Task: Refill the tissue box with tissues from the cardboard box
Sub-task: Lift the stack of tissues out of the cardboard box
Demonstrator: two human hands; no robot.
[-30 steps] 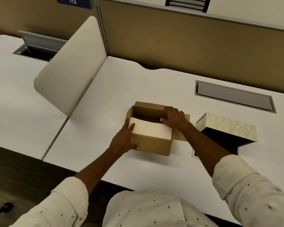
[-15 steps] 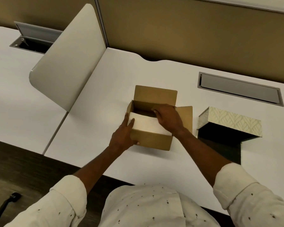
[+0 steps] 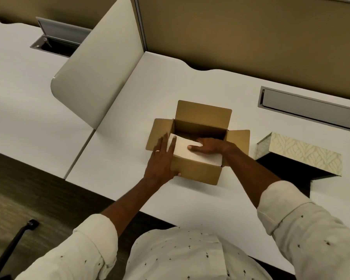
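Observation:
An open brown cardboard box (image 3: 198,172) sits mid-desk with its back, left and right flaps folded out. A white stack of tissues (image 3: 202,156) lies inside against the near wall. My left hand (image 3: 160,160) grips the box's left end, thumb on the front wall and fingers spread over the stack's left edge. My right hand (image 3: 210,147) is inside the box, thumb on top of the stack and fingers tucked behind it. The cream leaf-patterned tissue box (image 3: 303,152) stands to the right, its dark open side facing me.
The white desk (image 3: 170,87) has a grey cable hatch (image 3: 311,108) behind the tissue box. A curved white divider panel (image 3: 97,63) rises at the left, with another open hatch (image 3: 57,39) beyond it. A tan partition wall runs along the back. A black bar (image 3: 12,243) sits low left.
The cardboard box's back, right and then left flaps have been folded open. My right hand moved from the back flap down into the box onto the tissues. My left hand slid over the stack's left edge.

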